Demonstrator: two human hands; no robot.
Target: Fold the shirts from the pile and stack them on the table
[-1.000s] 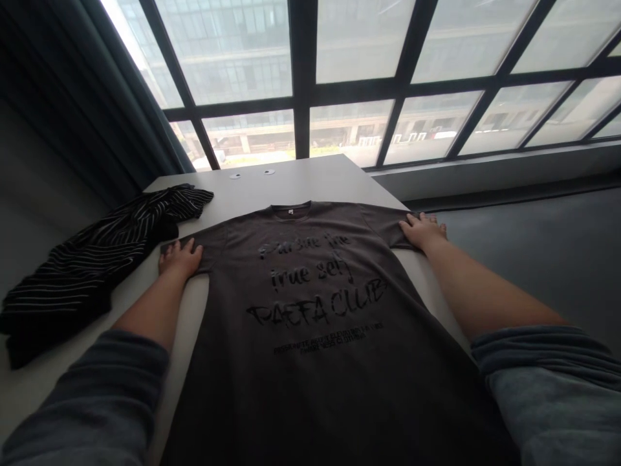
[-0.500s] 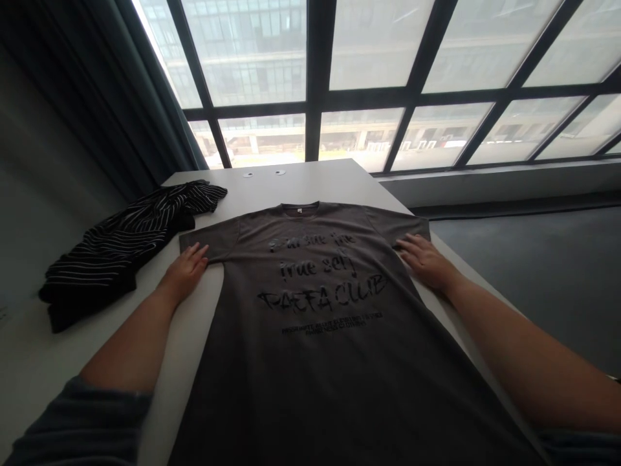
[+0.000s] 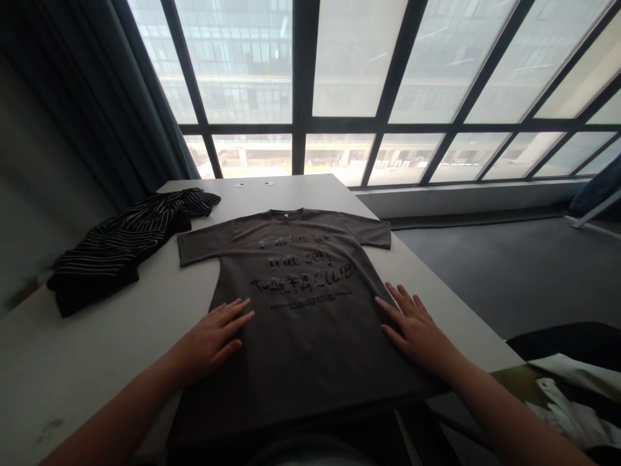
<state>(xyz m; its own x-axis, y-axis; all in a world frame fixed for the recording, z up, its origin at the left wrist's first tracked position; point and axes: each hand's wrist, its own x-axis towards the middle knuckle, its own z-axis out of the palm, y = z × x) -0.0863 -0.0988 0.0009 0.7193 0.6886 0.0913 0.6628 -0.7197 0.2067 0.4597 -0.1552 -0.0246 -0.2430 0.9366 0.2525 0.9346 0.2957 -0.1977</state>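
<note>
Left hand (image 3: 213,336) and right hand (image 3: 412,327), open with fingers parted and grasping nothing, at opposite side edges of a dark T-shirt (image 3: 301,356), laid print-up on the white tabletop (image 3: 116,349); farther left, a crumpled striped garment (image 3: 121,243); beyond, paned windows (image 3: 349,65).

One T-shirt (image 3: 301,343), one striped garment (image 3: 114,243), one table (image 3: 111,349)
</note>
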